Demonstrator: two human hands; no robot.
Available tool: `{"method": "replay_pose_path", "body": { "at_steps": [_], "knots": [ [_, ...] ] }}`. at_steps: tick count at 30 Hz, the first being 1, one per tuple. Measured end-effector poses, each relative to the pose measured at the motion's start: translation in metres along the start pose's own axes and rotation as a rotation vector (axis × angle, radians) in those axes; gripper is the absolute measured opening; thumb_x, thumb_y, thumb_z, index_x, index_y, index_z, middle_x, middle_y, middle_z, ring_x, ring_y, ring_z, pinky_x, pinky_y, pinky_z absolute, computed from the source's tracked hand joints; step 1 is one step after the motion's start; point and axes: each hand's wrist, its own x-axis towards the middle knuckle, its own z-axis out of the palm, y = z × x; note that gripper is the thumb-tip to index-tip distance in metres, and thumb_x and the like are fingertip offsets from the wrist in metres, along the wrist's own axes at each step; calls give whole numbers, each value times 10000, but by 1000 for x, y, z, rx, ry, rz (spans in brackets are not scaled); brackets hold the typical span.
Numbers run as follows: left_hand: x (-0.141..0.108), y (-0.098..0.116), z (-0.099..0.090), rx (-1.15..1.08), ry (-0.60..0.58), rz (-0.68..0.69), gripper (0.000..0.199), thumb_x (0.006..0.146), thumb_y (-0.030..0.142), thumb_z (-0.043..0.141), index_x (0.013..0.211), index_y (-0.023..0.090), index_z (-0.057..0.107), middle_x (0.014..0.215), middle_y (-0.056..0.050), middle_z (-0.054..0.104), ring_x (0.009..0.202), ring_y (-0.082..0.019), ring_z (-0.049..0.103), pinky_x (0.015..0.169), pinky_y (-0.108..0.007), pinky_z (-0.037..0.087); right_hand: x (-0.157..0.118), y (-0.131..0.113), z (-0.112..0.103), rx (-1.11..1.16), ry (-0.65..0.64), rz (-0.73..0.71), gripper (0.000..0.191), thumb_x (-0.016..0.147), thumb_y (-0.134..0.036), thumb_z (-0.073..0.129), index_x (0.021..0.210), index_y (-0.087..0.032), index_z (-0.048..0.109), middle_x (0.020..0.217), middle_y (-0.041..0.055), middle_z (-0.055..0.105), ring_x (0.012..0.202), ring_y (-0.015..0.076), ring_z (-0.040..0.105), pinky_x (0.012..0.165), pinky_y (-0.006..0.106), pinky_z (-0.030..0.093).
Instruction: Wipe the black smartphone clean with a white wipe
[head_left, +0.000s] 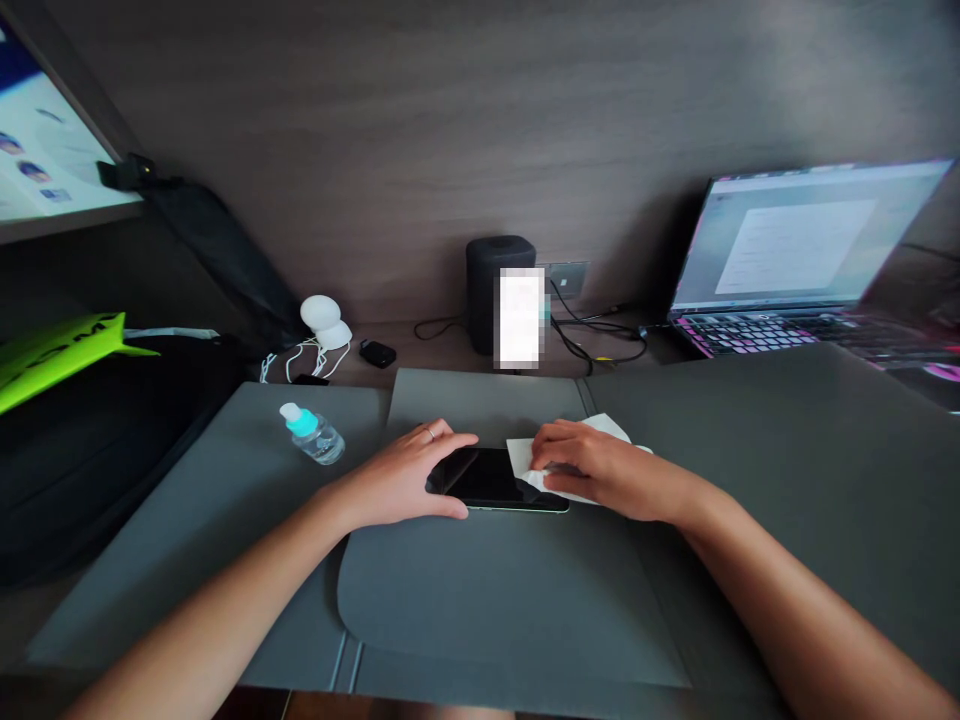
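Observation:
A black-screened smartphone [491,478] lies flat and lengthwise on a grey mat [487,590]. My left hand [409,475], with a ring on one finger, grips its left end, thumb along the near edge and fingers at the far edge. At the phone's right end my right hand [592,460] pinches a white wipe [521,462] and presses it on the screen. Part of the wipe spreads out beneath and behind that hand. Left of my left hand, a small clear spray bottle [321,440] with a turquoise collar lies tilted on the grey surface.
An open laptop [795,250] stands at the back right. By the wall are a black cylindrical speaker [484,290], cables [600,325], a white round camera-like device [322,318] and a small black object [377,353]. A black bag [90,480] sits at the left.

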Motion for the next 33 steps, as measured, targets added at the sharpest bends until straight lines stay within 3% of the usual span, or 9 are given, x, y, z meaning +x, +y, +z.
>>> {"method": "replay_pose_path", "body": {
  "at_steps": [18, 21, 33],
  "knots": [
    [1, 1, 0, 19, -5, -11, 717, 793, 437, 743, 1428, 324, 429, 1214, -44, 516, 1144, -266, 535, 1020, -399, 426, 8, -9, 6, 42, 39, 99, 159, 964, -211, 516, 890, -169, 651, 949, 53, 593, 835, 157, 592, 754, 271, 437],
    [1, 0, 0, 28, 1, -2, 714, 790, 428, 747, 1425, 311, 442, 1203, -41, 523, 1142, -263, 538, 1021, -388, 425, 11, -14, 7, 45, 3, 86, 162, 961, -215, 525, 861, -168, 643, 933, 49, 597, 809, 151, 597, 738, 263, 434],
    [2, -1, 0, 17, 17, 16, 726, 782, 436, 754, 1427, 329, 438, 1204, -46, 527, 1138, -277, 541, 1008, -399, 427, 24, -12, 20, 31, 64, 47, 156, 975, -211, 512, 891, -174, 638, 936, 54, 596, 840, 163, 600, 759, 277, 453]
  ]
}}
